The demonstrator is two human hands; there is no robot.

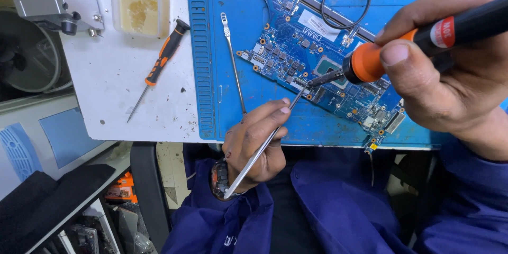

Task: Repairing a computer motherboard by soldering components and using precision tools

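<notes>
My right hand grips the black-and-orange soldering iron, my left hand pinches slim metal tweezers; both tips should meet steadily on the blue circuit board mid-mat.

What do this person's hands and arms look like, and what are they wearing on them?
Both hands are bare, with no gloves. The left hand has a wristwatch with a dark, round face on its wrist. Both arms are covered by long dark blue sleeves of a loose jacket or work coat, with the cuffs ending at the wrists. No rings can be seen on the fingers that show.
</notes>
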